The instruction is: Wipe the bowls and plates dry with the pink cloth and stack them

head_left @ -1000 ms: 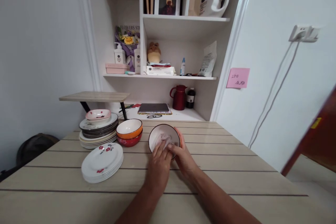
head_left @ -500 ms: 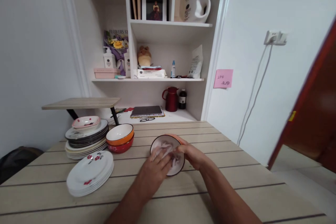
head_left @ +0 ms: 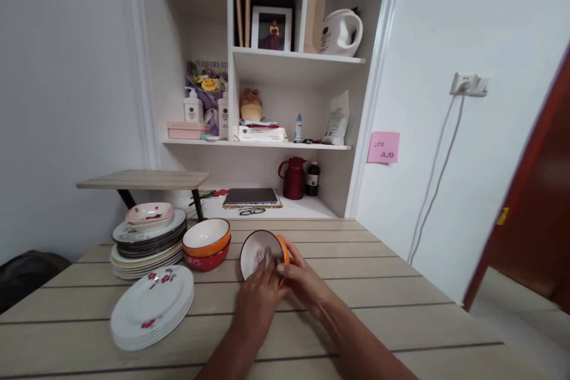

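A bowl [head_left: 250, 249], white inside with a dark rim and orange outside, is tipped on its side above the table. My right hand [head_left: 307, 285] grips it from the right, fingers behind the orange wall and thumb near the rim. Inside the bowl, my left hand [head_left: 258, 294] presses a crumpled whitish tissue [head_left: 262, 256] against the inner wall; its fingertips are partly hidden. To the left, another orange bowl [head_left: 207, 237] sits in a red bowl [head_left: 208, 262].
White plates with red flowers [head_left: 151, 309] are stacked at the front left. Behind them stands a taller stack of plates [head_left: 149, 241] topped by a pink-rimmed dish [head_left: 149, 212]. A small raised shelf [head_left: 142, 179], a laptop [head_left: 250, 196] and a red jug [head_left: 294, 178] are farther back.
The bowl has moved left and turned, so its opening faces more to the left and its orange side shows. Both hands moved with it, the left still inside on the tissue.
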A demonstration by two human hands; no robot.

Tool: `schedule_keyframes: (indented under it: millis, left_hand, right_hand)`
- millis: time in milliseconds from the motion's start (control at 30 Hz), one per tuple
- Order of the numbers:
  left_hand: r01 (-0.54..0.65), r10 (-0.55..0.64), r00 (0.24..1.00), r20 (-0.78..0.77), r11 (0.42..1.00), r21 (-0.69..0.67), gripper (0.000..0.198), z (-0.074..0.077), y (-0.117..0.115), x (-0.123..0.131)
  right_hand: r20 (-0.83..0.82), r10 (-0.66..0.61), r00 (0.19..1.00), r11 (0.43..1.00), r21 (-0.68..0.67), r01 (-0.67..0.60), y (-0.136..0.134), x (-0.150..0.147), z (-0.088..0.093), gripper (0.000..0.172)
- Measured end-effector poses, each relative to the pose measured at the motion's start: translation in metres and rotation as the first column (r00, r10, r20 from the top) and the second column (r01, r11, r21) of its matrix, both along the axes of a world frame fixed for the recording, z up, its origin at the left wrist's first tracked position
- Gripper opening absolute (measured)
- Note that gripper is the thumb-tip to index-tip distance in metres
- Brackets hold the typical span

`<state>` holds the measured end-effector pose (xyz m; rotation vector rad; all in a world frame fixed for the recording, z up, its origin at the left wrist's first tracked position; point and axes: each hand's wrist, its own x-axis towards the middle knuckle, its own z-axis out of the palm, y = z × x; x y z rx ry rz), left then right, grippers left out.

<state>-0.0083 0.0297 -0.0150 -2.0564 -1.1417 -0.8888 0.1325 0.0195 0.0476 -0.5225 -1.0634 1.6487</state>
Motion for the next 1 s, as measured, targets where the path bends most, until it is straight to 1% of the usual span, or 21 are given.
schedule_keyframes:
  millis: [100, 200, 267, 367, 433, 500, 633, 700, 767, 867, 900, 933, 1000]
  left_hand:
    - [-0.048, 0.047, 0.996, 0.072, 0.999, 0.001, 0.034, 0.002, 0.011, 0.012]
    - [-0.044, 0.041, 0.997, 0.071, 0.998, 0.039, 0.031, 0.0, 0.029, 0.019]
    - [-0.026, 0.022, 0.998, 0.063, 0.997, 0.068, 0.032, -0.006, 0.041, 0.021]
    - [0.002, -0.005, 0.999, 0.049, 0.997, 0.073, 0.034, -0.016, 0.054, 0.023]
    - [0.006, -0.008, 0.999, 0.036, 0.998, 0.07, 0.034, -0.019, 0.056, 0.024]
    - [0.015, -0.015, 1.0, -0.006, 0.998, 0.059, 0.033, -0.017, 0.054, 0.024]
    - [0.086, -0.083, 0.986, -0.142, 0.996, 0.015, 0.029, -0.011, 0.052, 0.012]
    - [0.164, -0.161, 0.966, -0.201, 0.986, 0.0, 0.031, -0.008, 0.056, 0.003]
    - [0.254, -0.246, 0.938, -0.244, 0.967, 0.002, 0.028, -0.007, 0.06, -0.003]
    - [0.361, -0.341, 0.906, -0.253, 0.932, 0.038, 0.016, -0.003, 0.059, -0.004]
    - [0.39, -0.366, 0.897, -0.248, 0.919, 0.056, 0.016, -0.002, 0.057, -0.002]
    - [0.413, -0.386, 0.89, -0.242, 0.908, 0.072, 0.018, -0.001, 0.054, -0.001]
    - [0.417, -0.393, 0.892, -0.223, 0.906, 0.072, 0.026, -0.001, 0.049, 0.002]
  right_hand:
    - [-0.083, -0.09, 0.993, 0.996, -0.023, 0.088, 0.01, -0.02, -0.003, 0.069]
    - [-0.113, -0.118, 0.987, 0.991, -0.076, 0.11, 0.026, -0.03, -0.008, 0.062]
    - [-0.124, -0.121, 0.985, 0.988, -0.113, 0.107, 0.036, -0.03, -0.012, 0.062]
    - [-0.128, -0.156, 0.979, 0.984, -0.111, 0.143, 0.046, -0.028, -0.021, 0.064]
    - [-0.111, -0.182, 0.977, 0.98, -0.098, 0.171, 0.049, -0.026, -0.024, 0.064]
    - [-0.1, -0.18, 0.979, 0.98, -0.101, 0.17, 0.051, -0.024, -0.024, 0.062]
    - [-0.041, -0.13, 0.991, 0.979, -0.163, 0.121, 0.057, -0.014, -0.015, 0.053]
    - [0.038, -0.094, 0.995, 0.974, -0.205, 0.1, 0.062, -0.003, -0.008, 0.048]
    - [0.117, -0.053, 0.992, 0.973, -0.217, 0.078, 0.067, 0.013, -0.002, 0.045]
    - [0.225, 0.053, 0.973, 0.969, -0.246, 0.004, 0.072, 0.039, 0.004, 0.039]
    - [0.258, 0.084, 0.963, 0.965, -0.261, -0.015, 0.073, 0.046, 0.005, 0.038]
    - [0.29, 0.108, 0.951, 0.961, -0.276, -0.025, 0.073, 0.052, 0.005, 0.036]
    - [0.342, 0.127, 0.931, 0.957, -0.29, -0.024, 0.073, 0.06, 0.005, 0.032]
